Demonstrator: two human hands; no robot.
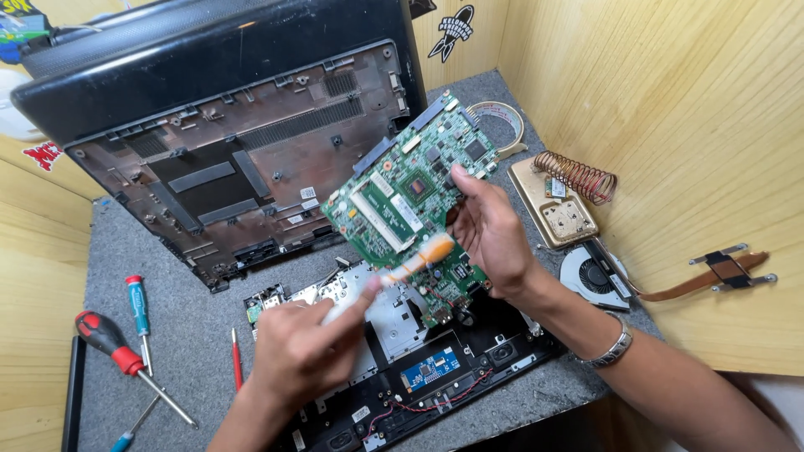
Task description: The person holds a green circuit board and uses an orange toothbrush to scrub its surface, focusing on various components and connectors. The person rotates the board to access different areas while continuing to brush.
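Observation:
My right hand [490, 230] holds a green circuit board [402, 197] tilted up above an opened laptop base [435, 368]. My left hand [306, 351] grips a small brush with a pale handle and orange bristles [419, 255]. The bristles rest on the lower part of the board. A metal bracelet [610, 347] circles my right wrist.
The laptop's dark bottom cover [234, 159] leans upright behind. Screwdrivers lie at the left: red-handled [113, 347], blue-handled [138, 314], a thin red one [236, 360]. At the right lie a fan [595, 276], a copper heat pipe [712, 272], a coiled spring [578, 176] and a gold plate [557, 213].

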